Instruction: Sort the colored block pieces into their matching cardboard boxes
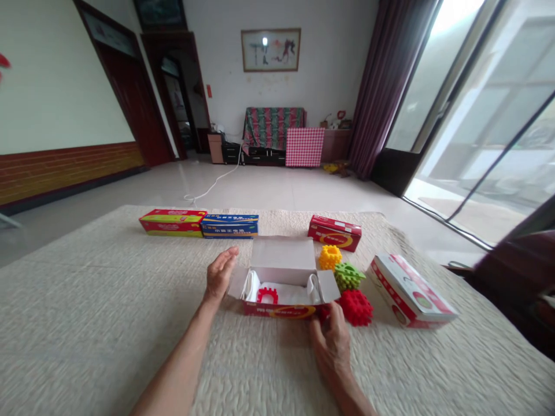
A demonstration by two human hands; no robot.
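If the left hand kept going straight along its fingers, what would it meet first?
Most likely the blue box, near its right end; but the height of the left hand is unclear, so it might pass above it.

One red printed cardboard box [280, 311], pale inside. Stands open and level on cream quilted cover [108, 323], with long lid raised at the back and side flaps spread outward. Holds white lining [288, 293] and, toward the left, one red toothed block [267, 290].
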